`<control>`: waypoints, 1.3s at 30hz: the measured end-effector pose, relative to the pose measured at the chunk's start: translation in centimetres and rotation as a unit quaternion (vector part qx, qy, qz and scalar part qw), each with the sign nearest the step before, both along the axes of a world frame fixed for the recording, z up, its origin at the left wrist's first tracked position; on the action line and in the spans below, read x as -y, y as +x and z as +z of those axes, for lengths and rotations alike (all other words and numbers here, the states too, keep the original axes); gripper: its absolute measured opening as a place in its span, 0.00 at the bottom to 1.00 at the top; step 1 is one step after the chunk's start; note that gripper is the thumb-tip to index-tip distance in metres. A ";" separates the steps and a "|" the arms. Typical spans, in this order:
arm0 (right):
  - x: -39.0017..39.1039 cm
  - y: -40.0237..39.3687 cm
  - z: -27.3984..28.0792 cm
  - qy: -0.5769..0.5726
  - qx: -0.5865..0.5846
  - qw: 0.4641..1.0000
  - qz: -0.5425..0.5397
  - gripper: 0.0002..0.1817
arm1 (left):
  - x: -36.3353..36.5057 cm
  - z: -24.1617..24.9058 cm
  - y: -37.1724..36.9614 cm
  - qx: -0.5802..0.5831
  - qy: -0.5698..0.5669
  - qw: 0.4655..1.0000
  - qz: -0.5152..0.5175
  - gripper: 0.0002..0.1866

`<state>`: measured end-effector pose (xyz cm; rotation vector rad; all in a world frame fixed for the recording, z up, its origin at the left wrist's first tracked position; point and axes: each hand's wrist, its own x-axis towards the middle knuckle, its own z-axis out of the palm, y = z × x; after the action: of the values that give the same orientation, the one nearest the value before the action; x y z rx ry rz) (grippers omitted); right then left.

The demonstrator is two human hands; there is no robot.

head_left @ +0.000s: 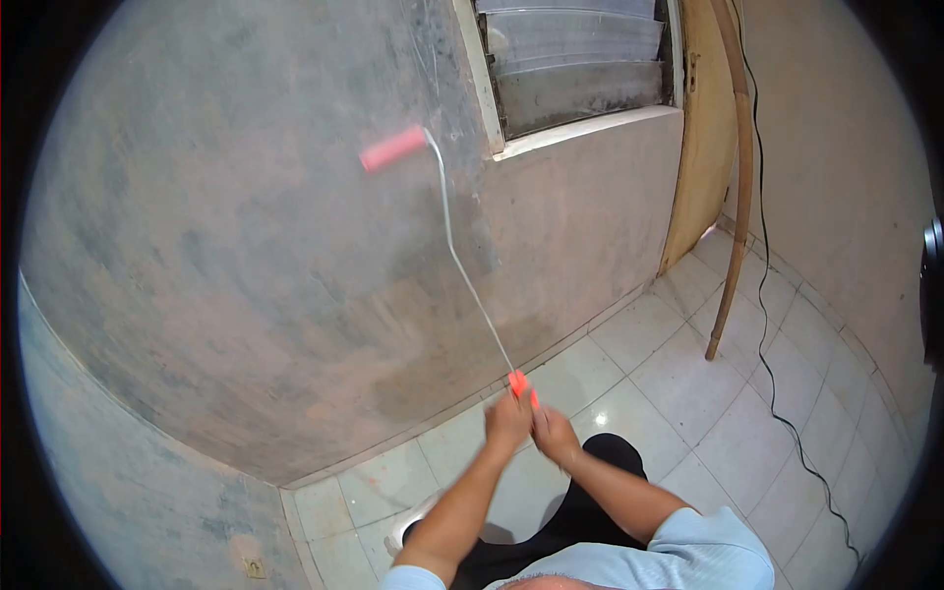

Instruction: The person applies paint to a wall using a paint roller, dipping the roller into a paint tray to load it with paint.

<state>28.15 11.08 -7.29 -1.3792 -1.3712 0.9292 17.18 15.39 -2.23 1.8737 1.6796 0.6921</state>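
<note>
Both my hands are wrapped around the orange handle [521, 383] of a paint roller. My left hand [507, 418] grips it on the left side, and my right hand [556, 436] closes on it just to the right and slightly lower. A long, bent, pale metal rod [449, 216] runs up from the handle. At its far end the pink roller sleeve [394, 148], a little blurred, lies over the patchy grey wall [265, 216], left of the window. Most of the handle is hidden inside my fingers.
A louvred window [580, 64] with a white sill [590, 133] is set in the wall. Right of it are a wooden door [700, 147], a leaning bamboo pole [739, 197] and a dark cable [770, 379] trailing over the tiled floor [669, 393]. A wall socket [256, 567] sits low at left.
</note>
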 end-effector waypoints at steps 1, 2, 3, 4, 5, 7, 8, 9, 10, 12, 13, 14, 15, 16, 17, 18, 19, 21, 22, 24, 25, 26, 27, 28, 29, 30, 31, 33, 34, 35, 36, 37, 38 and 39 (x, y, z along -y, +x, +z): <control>-2.6 0.1 3.5 0.021 0.022 1.000 -0.001 0.24 | -2.1 3.7 0.1 0.023 0.050 0.998 0.006 0.29; -5.3 0.3 6.7 0.047 0.013 0.999 -0.002 0.25 | -4.5 7.0 0.3 0.055 0.065 0.996 0.001 0.29; -6.7 0.6 8.5 0.071 0.003 0.997 -0.001 0.25 | -5.8 8.6 0.5 0.087 0.079 0.993 -0.002 0.29; -6.9 1.1 8.5 0.072 0.005 0.997 0.002 0.25 | -5.9 8.3 0.9 0.089 0.081 0.993 0.000 0.29; -7.3 2.2 8.6 0.042 0.011 0.999 0.006 0.26 | -6.4 8.2 1.9 0.116 0.077 0.990 -0.003 0.29; -6.3 4.8 6.1 -0.004 0.051 0.999 0.006 0.27 | -6.2 4.3 3.9 0.085 0.029 0.996 -0.010 0.30; -4.6 6.2 2.7 -0.006 0.069 0.998 -0.001 0.27 | -5.4 -0.7 4.9 0.030 -0.005 0.999 -0.016 0.31; -2.2 7.5 -1.6 -0.010 0.089 0.996 -0.006 0.27 | -3.5 -4.7 6.0 -0.010 -0.076 0.996 -0.043 0.32; 0.1 8.9 -6.6 -0.094 0.108 0.990 -0.001 0.27 | -1.5 -8.0 7.1 0.020 -0.117 0.990 -0.077 0.31; 4.3 9.5 -10.7 -0.143 0.090 0.986 -0.012 0.27 | 1.8 -11.4 8.3 0.036 -0.221 0.970 -0.093 0.31; 4.2 9.6 -10.9 -0.142 0.089 0.986 -0.013 0.27 | 1.7 -11.7 8.5 0.035 -0.221 0.970 -0.094 0.31; 2.8 9.7 -11.0 -0.111 0.089 0.989 -0.029 0.27 | 0.8 -11.6 8.9 0.037 -0.146 0.986 -0.078 0.31; 2.1 8.9 -10.2 -0.087 0.085 0.992 -0.042 0.27 | 0.8 -11.3 8.6 0.034 -0.078 0.995 -0.058 0.30; 0.5 7.8 -8.0 -0.060 0.061 0.995 -0.043 0.26 | 0.1 -8.4 7.9 0.020 -0.080 0.996 -0.026 0.30; -2.6 7.0 -4.8 -0.028 0.039 0.998 -0.044 0.26 | -2.2 -3.5 7.3 0.007 -0.076 0.997 0.006 0.30; -5.2 6.3 -1.5 0.008 0.031 0.999 -0.035 0.26 | -4.2 0.4 6.6 0.016 -0.040 0.999 0.008 0.30; -6.9 5.8 1.3 0.045 0.024 0.998 -0.028 0.26 | -5.5 3.4 6.1 0.025 -0.002 1.000 0.007 0.30; -7.7 5.8 5.3 0.056 0.017 0.998 -0.028 0.26 | -6.6 6.7 5.5 0.054 0.014 0.998 -0.011 0.30; -8.0 6.0 6.3 0.063 0.012 0.997 -0.029 0.26 | -7.1 7.6 5.7 0.085 0.027 0.996 -0.032 0.30; -6.1 7.4 2.0 -0.008 0.026 0.999 -0.017 0.26 | -6.0 2.8 6.9 0.005 -0.005 0.999 -0.043 0.31; -4.1 8.1 -1.7 -0.027 0.024 0.999 -0.025 0.26 | -5.6 -2.7 7.7 -0.021 -0.056 0.996 -0.065 0.30; -1.6 8.7 -5.8 -0.045 0.023 0.998 -0.031 0.27 | -4.3 -7.8 8.5 -0.047 -0.106 0.990 -0.085 0.30; 1.0 9.3 -10.6 -0.111 -0.012 0.993 -0.033 0.27 | -2.1 -10.3 9.1 -0.048 -0.134 0.977 -0.160 0.31; 2.7 9.8 -13.7 -0.181 -0.047 0.982 -0.032 0.27 | -0.4 -12.1 9.9 -0.021 -0.196 0.972 -0.125 0.30; 1.9 10.7 -13.3 -0.175 -0.045 0.983 -0.032 0.27 | 1.0 -11.7 10.8 0.008 -0.182 0.980 -0.082 0.30; 1.1 11.5 -12.8 -0.073 0.024 0.996 -0.035 0.27 | -0.4 -10.9 11.3 0.007 -0.178 0.980 -0.085 0.30; 1.9 11.5 -12.7 0.013 0.087 0.995 -0.035 0.26 | -1.0 -10.2 11.2 -0.012 -0.137 0.986 -0.095 0.30; -0.6 11.2 -8.1 0.032 0.058 0.997 -0.050 0.25 | -1.8 -7.2 11.2 0.004 -0.071 0.995 -0.070 0.31; -2.6 10.7 -5.3 0.043 0.049 0.997 -0.051 0.25 | -2.8 -4.2 10.9 0.032 -0.037 0.998 -0.037 0.31; -4.4 10.2 -3.1 0.054 0.038 0.996 -0.053 0.26 | -4.5 -1.2 10.5 0.029 -0.013 0.999 -0.030 0.31; -5.5 9.9 -1.4 0.050 0.035 0.997 -0.053 0.26 | -5.3 0.7 10.0 0.024 0.006 0.999 -0.022 0.31; -6.4 9.6 0.0 0.034 0.028 0.999 -0.021 0.26 | -5.3 1.4 9.3 0.021 0.001 1.000 -0.021 0.31; -7.0 9.6 0.7 0.022 0.022 0.999 0.010 0.26 | -5.5 2.1 8.9 0.007 -0.013 0.999 -0.037 0.31; -6.6 9.5 -0.5 0.003 0.031 0.999 0.013 0.26 | -5.7 2.6 8.6 -0.006 -0.026 0.998 -0.051 0.32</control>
<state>37.70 17.66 -7.83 -1.3977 -1.4401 0.9049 25.78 21.09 0.34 1.9160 1.5821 0.5923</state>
